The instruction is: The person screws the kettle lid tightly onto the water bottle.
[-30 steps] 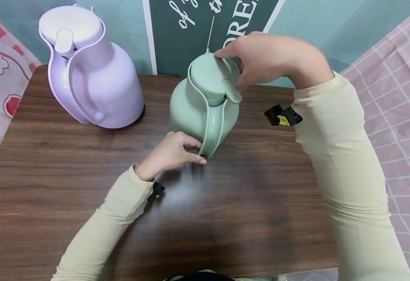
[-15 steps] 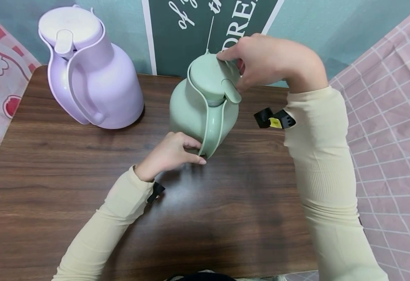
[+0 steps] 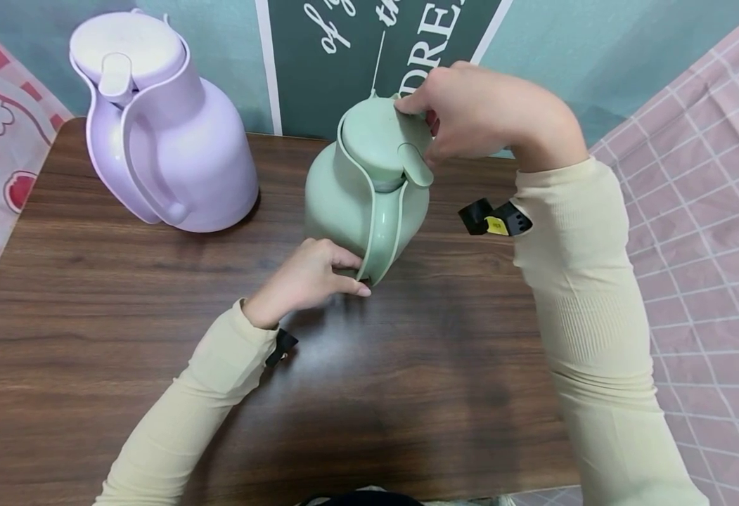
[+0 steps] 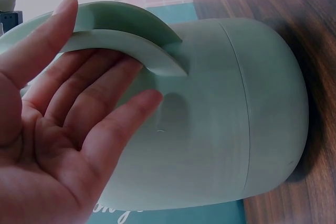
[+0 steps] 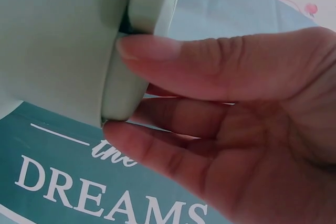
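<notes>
A pale green thermos jug (image 3: 337, 200) stands on the wooden table, its handle (image 3: 384, 235) turned toward me. My left hand (image 3: 311, 276) holds the lower part of that handle. In the left wrist view, the thumb lies outside the handle (image 4: 131, 48) and the fingers reach in behind it. At the top, my right hand (image 3: 470, 116) pinches the rim of the round lid (image 3: 374, 137) beside its lever (image 3: 416, 165). The right wrist view has the thumb and fingertips on the lid's edge (image 5: 123, 90). The lid sits in the jug's mouth.
A lilac thermos jug (image 3: 198, 154) of the same shape stands at the back left of the table (image 3: 122, 309). Behind the table hangs a blue-green cloth with a dark lettered panel (image 3: 318, 77). Pink patterned cloths (image 3: 711, 260) line both sides.
The right forearm has swung slightly inward to the left, and the right fingers have shifted a little along the lid's edge. The left hand and the green jug stay nearly where they were.
</notes>
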`<state>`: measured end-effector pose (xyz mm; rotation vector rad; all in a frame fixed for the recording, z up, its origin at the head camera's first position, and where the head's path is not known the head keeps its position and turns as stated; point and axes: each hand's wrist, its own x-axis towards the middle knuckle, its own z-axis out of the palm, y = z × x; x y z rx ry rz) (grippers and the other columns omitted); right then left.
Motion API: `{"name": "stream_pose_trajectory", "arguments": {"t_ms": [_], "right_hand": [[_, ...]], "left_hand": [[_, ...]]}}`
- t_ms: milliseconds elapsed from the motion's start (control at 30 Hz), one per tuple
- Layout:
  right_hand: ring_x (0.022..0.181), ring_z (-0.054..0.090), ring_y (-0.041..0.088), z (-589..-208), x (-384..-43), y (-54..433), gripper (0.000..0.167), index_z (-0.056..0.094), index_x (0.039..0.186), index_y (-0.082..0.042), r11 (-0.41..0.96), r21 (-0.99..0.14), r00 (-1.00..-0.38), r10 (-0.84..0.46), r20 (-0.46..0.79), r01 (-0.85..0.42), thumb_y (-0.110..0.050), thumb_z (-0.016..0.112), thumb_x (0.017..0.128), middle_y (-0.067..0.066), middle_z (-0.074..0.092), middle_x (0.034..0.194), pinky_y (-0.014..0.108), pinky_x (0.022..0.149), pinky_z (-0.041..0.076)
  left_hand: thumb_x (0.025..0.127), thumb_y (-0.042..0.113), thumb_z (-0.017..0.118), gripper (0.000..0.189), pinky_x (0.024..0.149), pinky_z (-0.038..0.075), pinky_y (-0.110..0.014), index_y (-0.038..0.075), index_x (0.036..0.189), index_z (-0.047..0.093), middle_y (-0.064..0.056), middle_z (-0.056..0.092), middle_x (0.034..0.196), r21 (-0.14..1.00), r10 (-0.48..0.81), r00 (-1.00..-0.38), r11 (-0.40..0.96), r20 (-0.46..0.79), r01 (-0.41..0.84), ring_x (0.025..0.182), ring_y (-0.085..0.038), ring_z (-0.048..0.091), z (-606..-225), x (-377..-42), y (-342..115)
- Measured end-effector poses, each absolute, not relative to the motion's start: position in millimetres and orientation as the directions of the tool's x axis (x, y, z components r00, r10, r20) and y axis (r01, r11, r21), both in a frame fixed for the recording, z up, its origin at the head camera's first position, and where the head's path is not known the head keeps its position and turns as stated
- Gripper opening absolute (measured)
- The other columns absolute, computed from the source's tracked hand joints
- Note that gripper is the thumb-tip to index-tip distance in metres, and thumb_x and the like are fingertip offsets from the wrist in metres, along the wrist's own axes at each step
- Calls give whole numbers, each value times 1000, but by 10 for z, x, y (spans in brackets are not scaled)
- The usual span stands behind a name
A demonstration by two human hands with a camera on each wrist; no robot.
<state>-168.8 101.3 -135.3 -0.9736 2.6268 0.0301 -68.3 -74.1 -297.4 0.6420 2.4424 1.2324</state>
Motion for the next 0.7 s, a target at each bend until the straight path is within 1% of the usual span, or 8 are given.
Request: {"name": "stream_pose_trajectory", "arguments": {"t_ms": [67,167,233,300,433,600,700], "right_hand": [[53,33,17,-1352,-1692,1004,51,61,114,-7,769,-89,-712,-623,-324,-633,2,55,64,4,38,58,28,47,28],[54,35,18,-1354,-1704,994,42,63,105,-9,770,-80,-713,-620,-328,-633,1,57,64,5,39,58,29,47,29],[55,35,18,-1354,-1706,989,41,64,103,-8,772,-73,-716,-616,-328,-631,0,59,64,5,40,58,30,48,30],[55,35,19,-1350,-1699,985,37,65,98,-8,774,-66,-720,-613,-324,-629,0,61,62,4,40,58,30,48,30],[55,35,19,-1340,-1669,974,23,63,81,-9,774,-62,-728,-616,-301,-630,0,61,60,3,39,59,30,47,31],[58,35,21,-1332,-1651,965,19,62,74,-9,787,-72,-743,-605,-286,-613,1,62,57,4,42,61,31,47,31],[60,36,21,-1333,-1655,963,20,64,76,-8,797,-71,-753,-592,-287,-600,0,64,58,4,44,62,32,48,31]], "left_hand": [[74,24,75,17,62,40,-24,15,89,74,9,66,78,815,532,-843,523,-82,251,63,-7,45,-2974,-680,-739],[74,25,75,18,62,40,-24,15,89,74,9,67,79,813,529,-844,526,-84,249,62,-7,44,-2963,-673,-736],[74,25,75,18,62,40,-24,15,90,74,8,67,79,813,526,-846,528,-86,245,62,-7,45,-2959,-670,-731],[74,25,76,19,62,40,-24,15,90,74,8,67,79,813,524,-847,529,-88,243,62,-7,45,-2956,-667,-726],[74,25,76,20,62,41,-24,14,91,74,8,68,81,815,522,-849,527,-85,242,63,-6,46,-2960,-666,-720],[74,25,76,20,60,40,-24,14,90,74,8,67,80,819,524,-848,518,-77,246,61,-6,45,-2971,-671,-717],[73,25,76,19,59,39,-24,14,89,74,8,66,76,817,523,-849,520,-76,247,60,-6,44,-2965,-671,-714]]}}
